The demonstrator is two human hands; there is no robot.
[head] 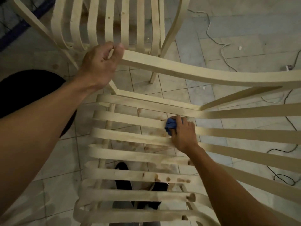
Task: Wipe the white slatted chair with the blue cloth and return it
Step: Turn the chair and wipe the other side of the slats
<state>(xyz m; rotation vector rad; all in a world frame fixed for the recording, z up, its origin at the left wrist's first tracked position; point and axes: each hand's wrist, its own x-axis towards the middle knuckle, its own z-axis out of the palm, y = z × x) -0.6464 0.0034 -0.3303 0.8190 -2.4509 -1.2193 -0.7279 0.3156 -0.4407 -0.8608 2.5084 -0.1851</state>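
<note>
The white slatted chair point(130, 152) fills the lower middle of the head view, its seat slats running left to right and its backrest slats fanning off to the right. My left hand point(99, 66) grips the front end of the chair's armrest point(187, 71). My right hand point(182, 132) holds the bunched blue cloth point(170, 125) and presses it onto a seat slat close to where the seat meets the backrest. Most of the cloth is hidden under my fingers.
A second slatted chair point(114, 22) stands just beyond, at top centre. Loose cables point(216, 41) trail over the tiled floor point(211, 98) at right. A dark round object point(24, 92) lies at left. My feet in dark shoes point(123, 178) show beneath the seat.
</note>
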